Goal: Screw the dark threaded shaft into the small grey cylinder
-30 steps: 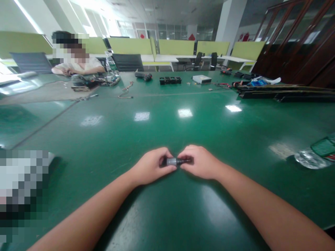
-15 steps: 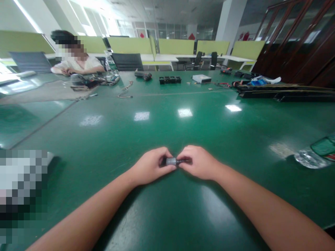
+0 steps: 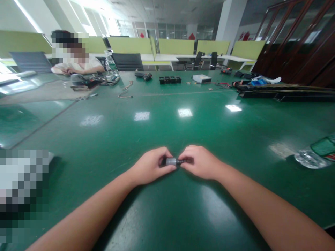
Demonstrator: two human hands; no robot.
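Low over the green table (image 3: 167,129), my two hands meet around a small grey metal cylinder (image 3: 171,161) with a thin, dark, ridged rod (image 3: 181,161) on its right end. My left hand (image 3: 150,165) is closed on the cylinder, thumb below and curled fingers above. The rod runs between the thumb and fingers of my right hand (image 3: 200,162), which pinches it; the far tip is partly hidden there. The piece lies level, and its exact kind cannot be made out.
A clear plastic bottle (image 3: 312,157) lies at the right. On the left is a blurred-out pale object (image 3: 23,174). Along the far side are a black block (image 3: 170,80), a white box (image 3: 201,78), cables (image 3: 125,92) and black bars (image 3: 285,92). Another person (image 3: 78,64) sits at the far left.
My right hand has shifted slightly right along the rod, so a little more of it shows beside the cylinder. My left hand holds still.
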